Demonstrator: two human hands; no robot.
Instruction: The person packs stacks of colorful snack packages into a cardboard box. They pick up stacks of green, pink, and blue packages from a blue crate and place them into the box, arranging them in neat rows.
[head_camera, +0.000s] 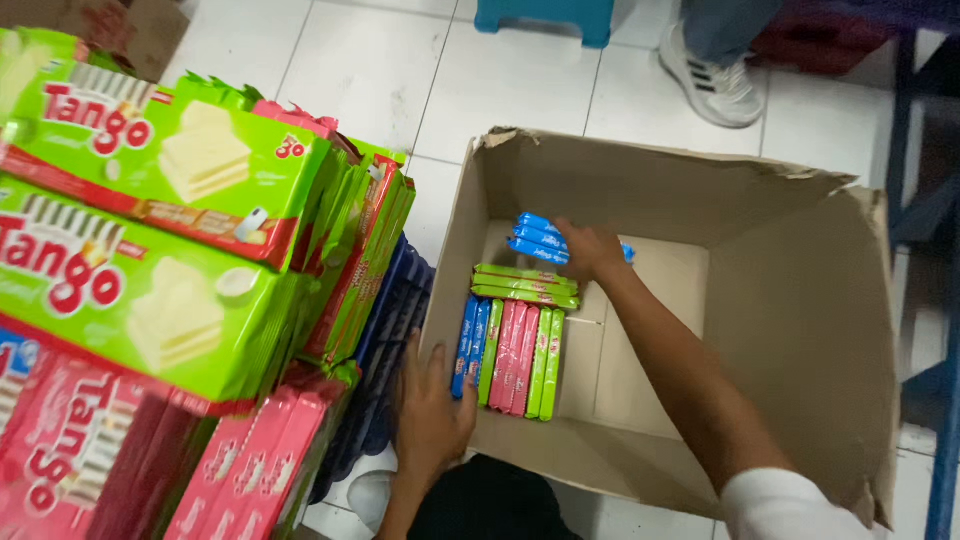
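Blue wafer packs (538, 237) lay crosswise at the carton's (800, 300) far wall as we closed our right hand (590, 250) on them (left hand (432, 410), fingers spread, merely braced the near rim).

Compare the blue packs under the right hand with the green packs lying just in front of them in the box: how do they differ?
The blue packs sit at the far end of the cardboard box, under the right hand; the green packs lie nearer, untouched. Blue packs are partly hidden by the hand; green packs show full length. Both lie crosswise, stacked flat on the box floor.
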